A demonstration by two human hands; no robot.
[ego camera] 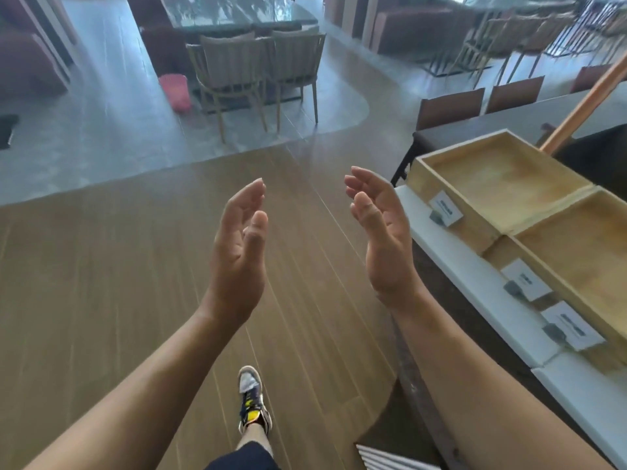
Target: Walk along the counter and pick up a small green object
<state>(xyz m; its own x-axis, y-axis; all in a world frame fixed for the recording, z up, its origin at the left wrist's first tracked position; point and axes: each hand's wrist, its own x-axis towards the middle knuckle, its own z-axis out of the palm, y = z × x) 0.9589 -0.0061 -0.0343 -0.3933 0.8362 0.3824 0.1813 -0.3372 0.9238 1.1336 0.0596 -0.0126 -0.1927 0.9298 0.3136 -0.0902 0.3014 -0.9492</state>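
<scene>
In the head view, both bare hands are raised over the wood-plank floor, palms turned toward each other and well apart, holding nothing. The left hand has its fingers relaxed and gently bent, thumb upright beside them, its long axis running from the wrist up and away from the camera. The right hand mirrors it, fingers loosely curved at the tips and pointing forward and slightly left, touching nothing. Nearest to the right hand is a shallow wooden tray, square, pale and grainy, with thin straight walls; its near corner lies just beside the hand's outer edge in the picture. A second wooden tray of the same make abuts it, the pair running in a row diagonally from upper left to lower right along a counter with a smooth white edge. Small white label cards on grey clips stand along the trays' front walls; their print is too blurred to read. A copper-coloured pole slants up behind the trays. Farther off stand slatted wooden chairs at a glossy dark table, with a pink basket on the grey floor beside them. One sneaker shows below.
</scene>
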